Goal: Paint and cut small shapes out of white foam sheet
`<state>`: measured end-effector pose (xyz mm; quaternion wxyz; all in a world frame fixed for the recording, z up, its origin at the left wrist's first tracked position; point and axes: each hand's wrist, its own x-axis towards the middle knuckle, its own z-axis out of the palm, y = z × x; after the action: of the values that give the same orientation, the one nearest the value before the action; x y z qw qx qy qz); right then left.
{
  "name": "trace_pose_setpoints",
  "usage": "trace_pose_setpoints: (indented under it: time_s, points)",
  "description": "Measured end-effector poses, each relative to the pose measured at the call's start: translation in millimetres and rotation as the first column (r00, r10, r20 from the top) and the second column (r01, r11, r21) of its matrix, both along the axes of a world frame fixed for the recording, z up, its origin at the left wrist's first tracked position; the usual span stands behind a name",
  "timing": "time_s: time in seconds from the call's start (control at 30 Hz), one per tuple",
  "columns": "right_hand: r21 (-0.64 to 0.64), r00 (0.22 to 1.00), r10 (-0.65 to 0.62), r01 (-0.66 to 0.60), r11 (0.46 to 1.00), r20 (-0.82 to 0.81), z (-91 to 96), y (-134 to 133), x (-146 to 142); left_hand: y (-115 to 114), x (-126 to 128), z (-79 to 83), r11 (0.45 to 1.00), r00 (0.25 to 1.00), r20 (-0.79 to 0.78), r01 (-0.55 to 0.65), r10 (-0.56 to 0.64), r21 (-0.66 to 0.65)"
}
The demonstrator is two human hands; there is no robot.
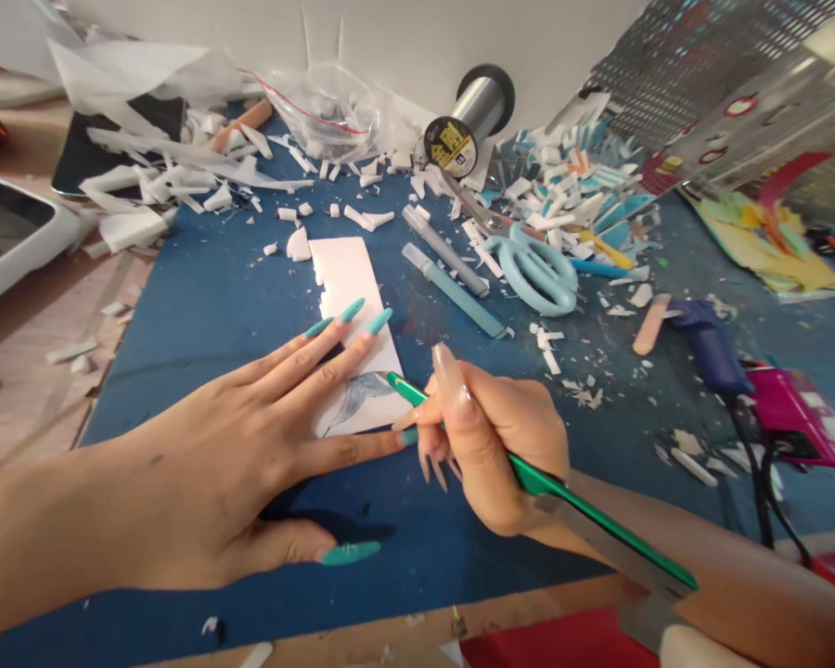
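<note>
My left hand (264, 445) lies spread over a white sheet of foam or card (348, 278), fingers apart, holding nothing. Its fingertips press on the sheet, and the thumb rests on the blue cutting mat (195, 315). Between the lower fingers a grey-blue, curved, tail-like drawing (366, 394) shows on the sheet. In my right hand (494, 427) is a slim green craft knife (529, 473), gripped like a pen. Its tip touches or sits just above the drawing's upper right edge; which of the two I cannot tell. The sheet's left edge is notched.
Light-blue scissors (539, 269), a teal marker (456, 292) and a grey marker (445, 250) lie beyond my right hand. Behind them are a wire spool (469, 121) and heaped foam scraps (571, 176). A blue glue gun (713, 348) lies right; a white-framed device (14, 232) stands left.
</note>
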<state>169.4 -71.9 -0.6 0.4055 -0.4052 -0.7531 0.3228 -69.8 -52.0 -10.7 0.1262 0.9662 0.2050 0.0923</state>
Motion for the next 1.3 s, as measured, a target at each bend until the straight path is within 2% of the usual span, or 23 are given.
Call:
trace_pose_setpoints:
  time_s: [0.17, 0.37, 0.57, 0.7, 1.0, 1.17, 1.3]
  points:
    - [-0.02, 0.998, -0.066, 0.066, 0.998, 0.01, 4.9, -1.9, -9.2, -0.3, -0.7, -2.4, 1.0, 1.0, 0.003, 0.017, -0.017, 0.003]
    - [-0.035, 0.994, -0.089, 0.091, 0.995, 0.06, 8.6, -1.9, -15.3, -8.1, 1.3, -5.2, 0.994, 0.995, 0.01, -0.096, 0.096, -0.049]
    - [-0.047, 0.992, -0.115, 0.117, 0.992, 0.046, 10.7, -3.6, -18.6, -8.0, 1.8, -5.7, 0.993, 0.995, 0.028, -0.096, 0.098, -0.061]
    - [-0.046, 0.991, -0.117, 0.12, 0.992, 0.068, 10.6, -4.2, -19.4, -4.6, 1.1, -6.1, 0.996, 0.998, 0.037, -0.055, 0.058, -0.067]
    - [-0.028, 0.992, -0.073, 0.076, 0.997, 0.103, 11.1, -1.5, -16.1, -8.0, 2.3, -6.5, 0.992, 0.993, 0.056, -0.099, 0.103, -0.078]
    - [0.02, 0.988, -0.014, 0.011, 1.0, 0.153, 13.2, 4.1, -12.9, -3.9, 1.2, -6.9, 0.996, 0.997, 0.06, -0.052, 0.056, -0.075]
    - [-0.011, 0.989, 0.002, 0.0, 1.0, 0.151, 14.1, 4.1, -12.4, -4.1, 1.4, -6.6, 0.996, 0.996, 0.065, -0.059, 0.063, -0.066]
